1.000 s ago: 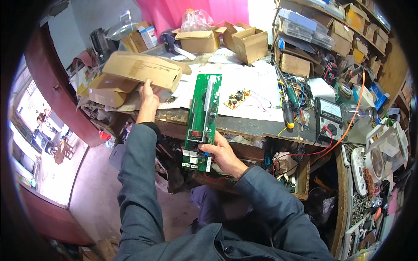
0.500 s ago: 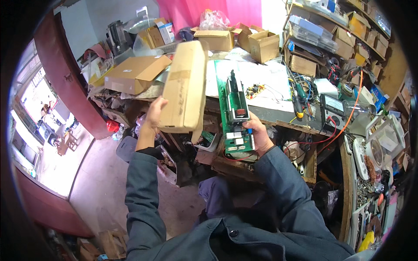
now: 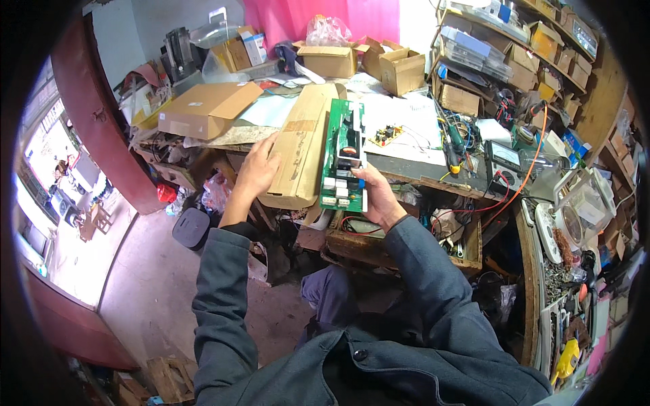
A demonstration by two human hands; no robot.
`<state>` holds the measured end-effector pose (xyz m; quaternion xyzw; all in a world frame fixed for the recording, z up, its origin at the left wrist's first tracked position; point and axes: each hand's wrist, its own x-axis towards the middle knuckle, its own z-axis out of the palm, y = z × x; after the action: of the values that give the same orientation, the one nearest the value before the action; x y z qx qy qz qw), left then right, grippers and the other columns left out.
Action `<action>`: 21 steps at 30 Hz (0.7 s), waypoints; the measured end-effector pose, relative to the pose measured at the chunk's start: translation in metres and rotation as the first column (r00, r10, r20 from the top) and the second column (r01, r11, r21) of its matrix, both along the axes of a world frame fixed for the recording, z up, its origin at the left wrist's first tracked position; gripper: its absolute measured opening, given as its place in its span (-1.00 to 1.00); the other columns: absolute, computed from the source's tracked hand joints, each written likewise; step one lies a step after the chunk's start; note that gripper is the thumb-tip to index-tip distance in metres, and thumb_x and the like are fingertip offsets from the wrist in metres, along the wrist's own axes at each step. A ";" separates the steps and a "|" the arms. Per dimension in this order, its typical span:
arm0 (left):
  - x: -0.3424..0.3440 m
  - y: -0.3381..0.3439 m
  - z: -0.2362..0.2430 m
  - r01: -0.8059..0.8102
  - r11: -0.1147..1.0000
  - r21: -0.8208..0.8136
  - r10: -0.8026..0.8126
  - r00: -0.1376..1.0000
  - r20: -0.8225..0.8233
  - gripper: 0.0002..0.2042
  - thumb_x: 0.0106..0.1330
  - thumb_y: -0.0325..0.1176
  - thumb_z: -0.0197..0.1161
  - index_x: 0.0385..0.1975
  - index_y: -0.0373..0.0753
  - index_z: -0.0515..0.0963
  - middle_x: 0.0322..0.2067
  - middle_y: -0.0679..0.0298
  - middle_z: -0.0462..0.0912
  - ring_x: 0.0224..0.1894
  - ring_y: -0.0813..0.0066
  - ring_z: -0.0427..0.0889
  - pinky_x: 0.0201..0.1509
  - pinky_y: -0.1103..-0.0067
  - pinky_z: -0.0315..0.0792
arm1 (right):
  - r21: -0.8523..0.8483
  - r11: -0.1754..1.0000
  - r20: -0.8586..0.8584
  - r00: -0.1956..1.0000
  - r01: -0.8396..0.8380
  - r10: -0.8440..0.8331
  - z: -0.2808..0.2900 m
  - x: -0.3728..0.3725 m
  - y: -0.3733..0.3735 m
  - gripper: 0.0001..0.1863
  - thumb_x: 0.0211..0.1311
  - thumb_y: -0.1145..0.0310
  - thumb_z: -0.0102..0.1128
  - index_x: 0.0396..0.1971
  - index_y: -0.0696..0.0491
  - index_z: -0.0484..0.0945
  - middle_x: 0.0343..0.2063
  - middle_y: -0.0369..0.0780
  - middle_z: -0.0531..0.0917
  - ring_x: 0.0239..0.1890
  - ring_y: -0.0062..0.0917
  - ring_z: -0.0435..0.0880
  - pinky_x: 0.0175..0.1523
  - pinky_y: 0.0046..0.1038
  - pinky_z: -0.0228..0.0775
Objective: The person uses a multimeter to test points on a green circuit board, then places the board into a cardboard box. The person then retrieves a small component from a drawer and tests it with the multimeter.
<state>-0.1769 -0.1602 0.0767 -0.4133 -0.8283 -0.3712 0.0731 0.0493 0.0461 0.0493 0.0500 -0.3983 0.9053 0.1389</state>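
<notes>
The right hand [image 3: 379, 195] grips the 6 o'clock end of a green board [image 3: 333, 157], just at 3 o'clock of the cardboard box [image 3: 299, 152] gripped by the left hand [image 3: 258, 170], both lengths pointing roughly 12 o'clock.

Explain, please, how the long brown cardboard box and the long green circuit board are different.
The long brown cardboard box has mostly plain faces, while the long green circuit board carries many exposed components.
The box looks wider than the board.
The left hand touches the box's left side, while the right hand grips the board near its lower end.
Both are long and narrow, side by side.
</notes>
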 end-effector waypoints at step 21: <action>0.134 0.002 -0.008 -0.287 0.922 -0.259 0.143 0.875 -0.462 0.06 0.05 0.23 0.52 0.49 -0.31 0.30 0.48 -0.24 0.23 0.50 -0.36 0.23 0.44 -0.11 0.32 | -0.098 0.994 0.101 0.994 0.055 -0.045 -0.012 -0.013 -0.002 -0.61 0.46 0.36 0.18 0.24 0.02 0.49 0.06 -0.23 0.68 0.04 -0.42 0.74 0.14 -0.23 0.70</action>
<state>-0.0429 -0.1579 0.0684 -0.3961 -0.8810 -0.1202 0.2293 0.0359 0.0438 0.0375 -0.0119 -0.3595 0.9219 0.1438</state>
